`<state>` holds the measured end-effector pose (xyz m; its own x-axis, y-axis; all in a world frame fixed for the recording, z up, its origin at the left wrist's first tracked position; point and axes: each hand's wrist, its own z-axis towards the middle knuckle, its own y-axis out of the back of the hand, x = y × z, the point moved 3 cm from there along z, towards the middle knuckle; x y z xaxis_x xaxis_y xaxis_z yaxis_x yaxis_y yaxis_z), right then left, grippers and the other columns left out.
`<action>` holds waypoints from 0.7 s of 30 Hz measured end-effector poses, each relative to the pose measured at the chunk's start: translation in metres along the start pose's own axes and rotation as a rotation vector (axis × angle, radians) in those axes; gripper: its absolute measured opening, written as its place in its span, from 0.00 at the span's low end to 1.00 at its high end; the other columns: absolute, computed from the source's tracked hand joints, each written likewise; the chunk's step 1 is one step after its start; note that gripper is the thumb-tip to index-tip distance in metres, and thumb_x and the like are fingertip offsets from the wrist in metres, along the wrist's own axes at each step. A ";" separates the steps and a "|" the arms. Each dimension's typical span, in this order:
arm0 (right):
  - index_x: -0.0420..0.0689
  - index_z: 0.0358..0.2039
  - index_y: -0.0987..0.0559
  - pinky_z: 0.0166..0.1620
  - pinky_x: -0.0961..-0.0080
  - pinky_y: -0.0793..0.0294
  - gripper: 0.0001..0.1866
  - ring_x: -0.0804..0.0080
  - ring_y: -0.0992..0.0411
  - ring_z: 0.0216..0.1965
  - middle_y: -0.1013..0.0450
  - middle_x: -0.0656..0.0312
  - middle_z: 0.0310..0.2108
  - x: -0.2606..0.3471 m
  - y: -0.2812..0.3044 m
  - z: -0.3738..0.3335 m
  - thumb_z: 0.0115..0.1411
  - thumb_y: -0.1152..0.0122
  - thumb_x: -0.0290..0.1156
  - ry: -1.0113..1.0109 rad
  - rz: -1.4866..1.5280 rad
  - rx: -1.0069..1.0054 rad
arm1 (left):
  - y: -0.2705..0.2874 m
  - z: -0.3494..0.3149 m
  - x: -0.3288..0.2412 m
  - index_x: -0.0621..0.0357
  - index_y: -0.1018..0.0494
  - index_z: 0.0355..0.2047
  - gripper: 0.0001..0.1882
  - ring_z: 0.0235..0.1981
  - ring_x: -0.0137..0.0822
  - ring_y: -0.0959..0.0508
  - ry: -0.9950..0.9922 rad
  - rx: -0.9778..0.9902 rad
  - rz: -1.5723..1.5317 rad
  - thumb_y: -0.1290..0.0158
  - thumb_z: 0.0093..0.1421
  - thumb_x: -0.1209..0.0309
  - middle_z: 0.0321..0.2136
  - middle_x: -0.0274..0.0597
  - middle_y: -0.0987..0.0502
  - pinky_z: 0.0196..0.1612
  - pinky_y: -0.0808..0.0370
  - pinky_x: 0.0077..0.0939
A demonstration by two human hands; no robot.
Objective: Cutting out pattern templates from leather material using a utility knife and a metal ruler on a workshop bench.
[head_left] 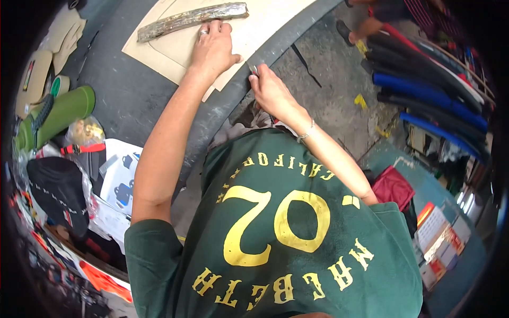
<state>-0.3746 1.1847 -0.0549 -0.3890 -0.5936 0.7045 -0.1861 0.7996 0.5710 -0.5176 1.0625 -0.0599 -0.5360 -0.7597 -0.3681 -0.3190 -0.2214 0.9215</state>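
well, the beige sheet [265, 40] lies on the grey table [127, 95], close along its right edge, with a strip of tabletop running between. a silvery brown wrapped bar [193, 19] rests across the sheet; the left hand [212, 50], thumb spread wide, lies on the sheet with fingertips against the bar's near side. the right hand [274, 93], just off that edge over the concrete floor [318, 58], pinches a small metal tool [253, 69]. grey tabletop stretches leftward toward a green roll [74, 108]; blue and black rolls [429, 87] lie stacked across the floor.
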 end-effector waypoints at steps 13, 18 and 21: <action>0.34 0.46 0.33 0.51 0.45 0.23 0.12 0.31 0.24 0.44 0.29 0.32 0.49 -0.016 0.008 0.015 0.71 0.52 0.32 -0.116 -0.233 -0.030 | -0.029 0.032 -0.022 0.67 0.31 0.55 0.40 0.58 0.66 0.29 0.030 0.061 0.061 0.27 0.48 0.57 0.55 0.61 0.29 0.60 0.27 0.51; 0.33 0.46 0.33 0.50 0.46 0.23 0.12 0.32 0.24 0.44 0.29 0.32 0.47 -0.014 0.010 0.018 0.71 0.52 0.31 -0.122 -0.241 -0.046 | -0.026 0.025 -0.012 0.66 0.31 0.56 0.41 0.62 0.62 0.31 -0.071 -0.055 -0.218 0.25 0.45 0.61 0.58 0.57 0.31 0.64 0.29 0.49; 0.33 0.44 0.33 0.48 0.45 0.23 0.12 0.33 0.24 0.43 0.27 0.31 0.43 -0.018 0.006 0.020 0.70 0.52 0.30 -0.128 -0.282 -0.061 | -0.008 0.032 -0.036 0.69 0.33 0.56 0.42 0.61 0.61 0.32 -0.041 -0.015 -0.209 0.26 0.45 0.62 0.57 0.61 0.32 0.65 0.31 0.47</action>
<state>-0.3872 1.2022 -0.0726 -0.4409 -0.7718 0.4581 -0.2497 0.5958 0.7634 -0.5206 1.1110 -0.0580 -0.4907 -0.6708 -0.5561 -0.4149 -0.3814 0.8261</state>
